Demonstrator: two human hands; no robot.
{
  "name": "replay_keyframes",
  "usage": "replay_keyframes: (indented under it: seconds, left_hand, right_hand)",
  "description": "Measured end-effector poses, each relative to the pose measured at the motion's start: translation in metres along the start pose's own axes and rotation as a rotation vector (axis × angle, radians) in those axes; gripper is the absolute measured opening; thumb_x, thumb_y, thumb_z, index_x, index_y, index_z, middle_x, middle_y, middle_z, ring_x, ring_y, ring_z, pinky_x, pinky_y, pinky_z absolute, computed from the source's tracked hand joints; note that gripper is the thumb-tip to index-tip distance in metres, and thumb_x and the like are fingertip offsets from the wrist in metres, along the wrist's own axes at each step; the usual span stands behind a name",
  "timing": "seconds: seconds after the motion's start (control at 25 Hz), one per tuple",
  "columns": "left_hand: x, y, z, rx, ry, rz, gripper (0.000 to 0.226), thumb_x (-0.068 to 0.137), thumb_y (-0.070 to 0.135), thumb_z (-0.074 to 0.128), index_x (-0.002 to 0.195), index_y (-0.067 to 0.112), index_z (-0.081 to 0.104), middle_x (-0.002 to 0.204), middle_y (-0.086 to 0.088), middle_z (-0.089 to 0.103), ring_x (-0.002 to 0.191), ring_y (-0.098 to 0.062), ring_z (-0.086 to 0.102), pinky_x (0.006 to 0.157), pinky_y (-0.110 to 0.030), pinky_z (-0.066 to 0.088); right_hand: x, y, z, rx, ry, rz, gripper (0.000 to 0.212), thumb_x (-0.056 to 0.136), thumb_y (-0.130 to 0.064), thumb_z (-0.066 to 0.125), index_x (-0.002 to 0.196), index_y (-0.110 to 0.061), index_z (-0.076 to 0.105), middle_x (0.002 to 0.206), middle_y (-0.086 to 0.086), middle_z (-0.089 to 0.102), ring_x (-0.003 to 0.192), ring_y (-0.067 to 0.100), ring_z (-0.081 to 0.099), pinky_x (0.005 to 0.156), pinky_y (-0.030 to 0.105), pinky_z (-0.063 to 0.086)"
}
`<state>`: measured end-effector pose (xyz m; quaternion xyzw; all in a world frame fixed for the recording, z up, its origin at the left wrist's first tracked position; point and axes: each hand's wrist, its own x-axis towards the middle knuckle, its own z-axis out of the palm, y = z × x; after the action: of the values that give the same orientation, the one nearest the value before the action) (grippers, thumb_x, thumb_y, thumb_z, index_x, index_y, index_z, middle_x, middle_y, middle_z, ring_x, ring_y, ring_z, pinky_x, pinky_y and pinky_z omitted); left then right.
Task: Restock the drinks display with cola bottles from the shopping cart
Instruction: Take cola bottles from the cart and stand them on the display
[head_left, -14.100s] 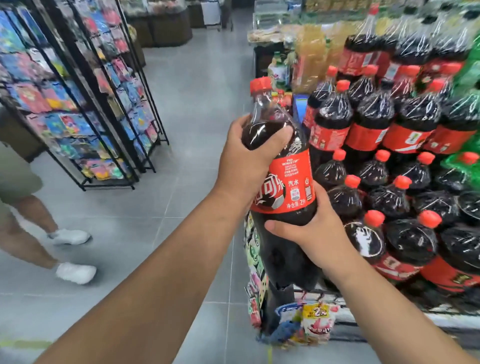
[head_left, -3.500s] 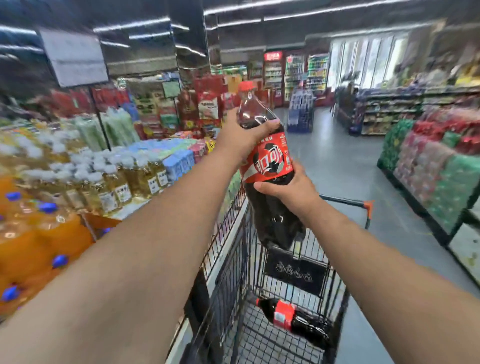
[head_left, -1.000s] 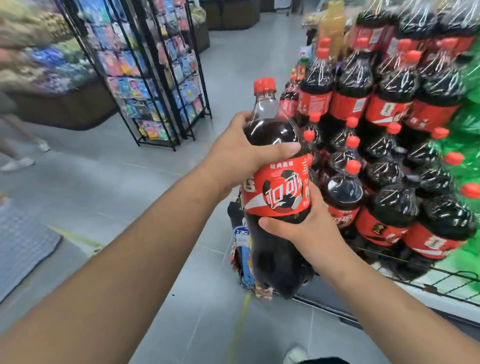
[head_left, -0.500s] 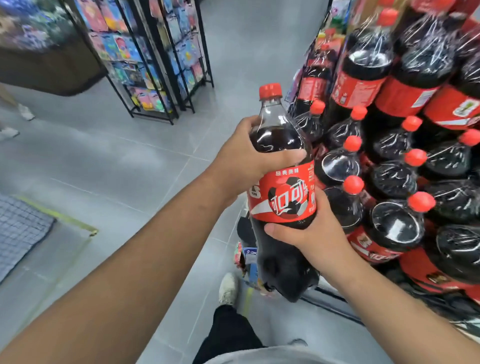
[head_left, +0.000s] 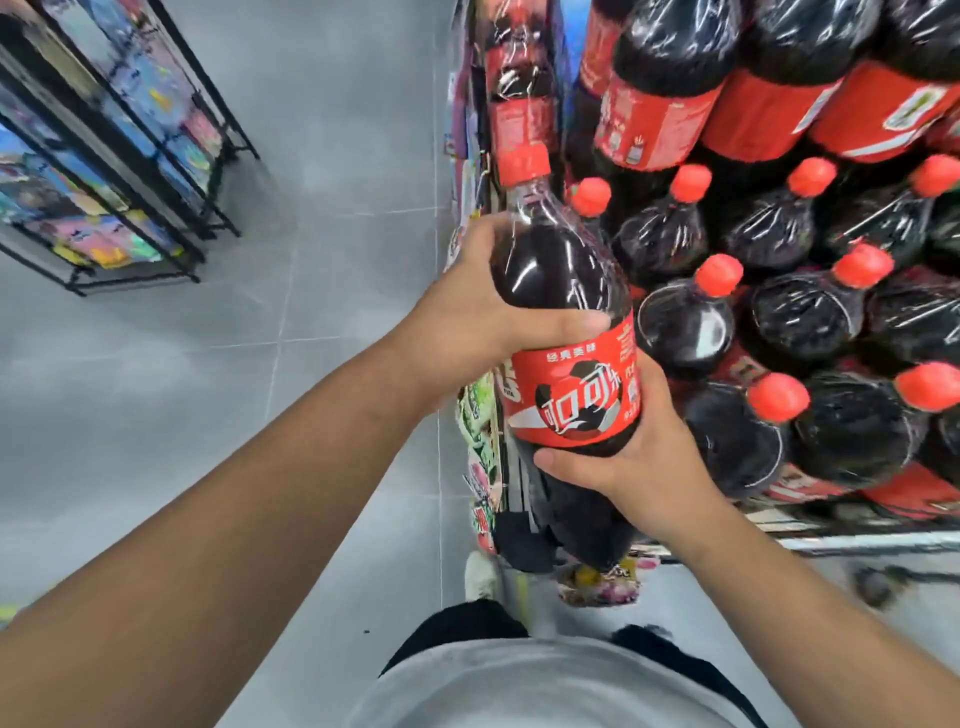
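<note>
- The grey tiled floor (head_left: 322, 130) fills the left half of the view and runs on under the person.
- The drinks display (head_left: 862, 543) takes up the right side, tier above tier. Its stacked bottles (head_left: 802, 317) are dark, with red caps and red labels, and many are wrapped in shiny film.
- Black wire racks (head_left: 104, 156) of bright packets stand on the floor at upper left, well apart from the display.
- A grey shirt (head_left: 545, 686) and both bare forearms come in from the bottom edge.
- The cola bottle (head_left: 566, 395) is held in the air, near upright, at the display's left end, just beside the stacked bottles. I cannot tell whether it touches them.
- The left hand (head_left: 467, 322) grips the bottle's shoulder. Its thumb (head_left: 561, 325) lies across the front just above the label, and the fingers curl round the far side, mostly hidden.
- The right hand (head_left: 644, 467) grips the bottle from the right, at and below the label. Its thumb (head_left: 566, 462) presses along the label's lower edge, and the fingers wrap behind, out of sight.
- Coloured snack packets (head_left: 480, 415) hang down the display's end, behind the bottle.
- A white shoe (head_left: 480, 574) rests on the floor below the bottle.
- The bottle's red cap (head_left: 522, 165) is screwed on.
</note>
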<state>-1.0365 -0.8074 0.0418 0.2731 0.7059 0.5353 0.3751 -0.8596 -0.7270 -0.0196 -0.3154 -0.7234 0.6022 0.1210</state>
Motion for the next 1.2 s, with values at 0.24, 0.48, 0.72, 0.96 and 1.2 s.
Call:
replay_keyframes:
  seconds: [0.24, 0.48, 0.72, 0.96, 1.2]
  left_hand:
    - [0.027, -0.013, -0.004, 0.029, -0.083, 0.073, 0.096, 0.051, 0.022, 0.096, 0.133, 0.029, 0.045, 0.121, 0.010, 0.069, 0.109, -0.009, 0.070, 0.098, -0.040, 0.057]
    - [0.041, -0.022, 0.001, 0.132, -0.157, 0.185, 0.102, 0.047, 0.030, 0.097, 0.134, 0.032, 0.045, 0.125, 0.010, 0.067, 0.114, -0.008, 0.067, 0.101, -0.041, 0.055]
    - [0.045, -0.022, 0.012, 0.305, -0.234, 0.328, 0.093, 0.055, 0.019, 0.100, 0.127, 0.037, 0.044, 0.118, 0.017, 0.065, 0.108, 0.008, 0.062, 0.093, -0.012, 0.048]
    - [0.053, -0.051, 0.020, 0.404, -0.238, 0.386, 0.102, 0.047, 0.046, 0.093, 0.135, 0.035, 0.044, 0.129, 0.007, 0.061, 0.123, -0.011, 0.058, 0.103, -0.041, 0.050]
    - [0.059, -0.084, 0.023, 0.504, -0.239, 0.361, 0.111, 0.050, 0.038, 0.100, 0.144, 0.027, 0.042, 0.137, 0.009, 0.050, 0.125, 0.000, 0.046, 0.106, -0.020, 0.039]
  right_hand:
    - [0.017, 0.015, 0.011, 0.014, 0.093, 0.003, 0.103, 0.053, -0.014, 0.096, 0.124, -0.052, 0.033, 0.117, -0.024, 0.061, 0.108, -0.007, 0.060, 0.085, 0.008, 0.046]
    - [0.022, 0.030, 0.020, 0.018, 0.206, 0.011, 0.110, 0.053, -0.015, 0.097, 0.129, -0.052, 0.026, 0.131, -0.015, 0.055, 0.115, -0.006, 0.056, 0.089, 0.006, 0.043]
    - [0.032, 0.050, 0.030, 0.067, 0.279, 0.071, 0.101, 0.055, -0.005, 0.095, 0.129, -0.020, 0.028, 0.117, -0.011, 0.059, 0.097, -0.014, 0.060, 0.081, 0.006, 0.046]
    - [0.040, 0.071, 0.044, 0.100, 0.370, 0.170, 0.095, 0.056, -0.002, 0.094, 0.129, -0.012, 0.033, 0.110, -0.017, 0.058, 0.093, -0.022, 0.056, 0.080, 0.003, 0.044]
    - [0.049, 0.102, 0.061, 0.068, 0.414, 0.270, 0.114, 0.052, -0.017, 0.097, 0.141, -0.011, 0.026, 0.113, -0.012, 0.059, 0.110, 0.011, 0.061, 0.098, 0.031, 0.049]
